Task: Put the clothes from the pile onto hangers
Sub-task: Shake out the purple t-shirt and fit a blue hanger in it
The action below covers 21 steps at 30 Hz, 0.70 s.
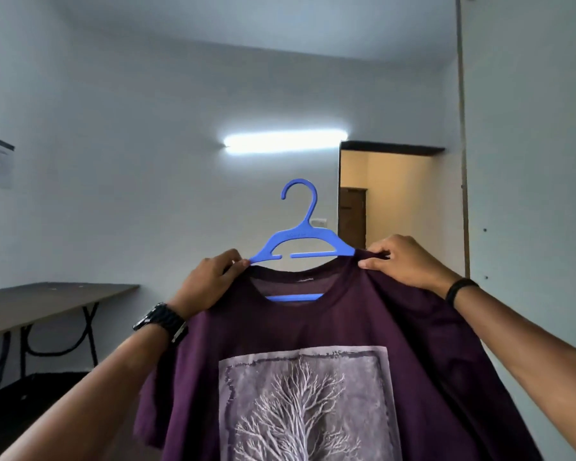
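T-shirt [330,344], dark purple with a pale tree print on the chest, hangs in mid-air in front of the person, held up at head height on a blue hanger [301,242]. By the look of it, this garment is partly hung: the hanger's lower bar shows through the neck opening, so the hanger is inside the shirt, but both of its shoulder tips still poke out at the collar. The shoulders seem to need pulling over those tips before the shirt can be hung up. The pile and any other hangers are out of view, so how many clothes remain cannot be told.

The left hand [210,284] pinches the collar beside the hanger's left tip, fingers [236,259] closed tight on the cloth and touching the plastic. The right hand [403,261] grips the fabric at the other shoulder, fingers curled over it just beside the hanger's right tip. A worktop [47,299] stands by the wall, low on the left.
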Each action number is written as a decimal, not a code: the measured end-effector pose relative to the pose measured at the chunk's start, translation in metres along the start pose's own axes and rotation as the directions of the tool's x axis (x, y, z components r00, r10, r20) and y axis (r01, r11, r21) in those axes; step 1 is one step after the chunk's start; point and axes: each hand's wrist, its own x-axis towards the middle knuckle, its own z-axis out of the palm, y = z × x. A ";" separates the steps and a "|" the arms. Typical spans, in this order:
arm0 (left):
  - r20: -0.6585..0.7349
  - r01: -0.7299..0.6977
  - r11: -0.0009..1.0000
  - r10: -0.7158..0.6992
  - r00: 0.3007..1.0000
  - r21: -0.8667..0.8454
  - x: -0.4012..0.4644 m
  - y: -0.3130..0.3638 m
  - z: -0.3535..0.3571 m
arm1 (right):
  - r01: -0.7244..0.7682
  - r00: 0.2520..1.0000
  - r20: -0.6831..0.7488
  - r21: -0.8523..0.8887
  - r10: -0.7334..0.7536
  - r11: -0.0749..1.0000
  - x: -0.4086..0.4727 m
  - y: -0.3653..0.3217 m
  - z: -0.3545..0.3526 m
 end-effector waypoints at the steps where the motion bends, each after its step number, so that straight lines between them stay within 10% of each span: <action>1: 0.010 -0.011 1.000 0.011 1.000 0.006 0.002 0.003 -0.005 | 0.016 1.000 -0.018 0.005 -0.016 1.000 0.000 -0.002 -0.006; 9: 0.012 -0.089 0.994 0.089 0.996 -0.059 0.039 0.063 -0.017 | 0.079 0.996 -0.043 -0.025 -0.081 0.997 0.001 -0.019 -0.021; 21: -0.089 0.023 0.988 -0.010 0.996 0.151 0.065 0.072 -0.021 | -0.305 0.847 0.451 -0.020 0.280 0.952 -0.030 0.019 -0.096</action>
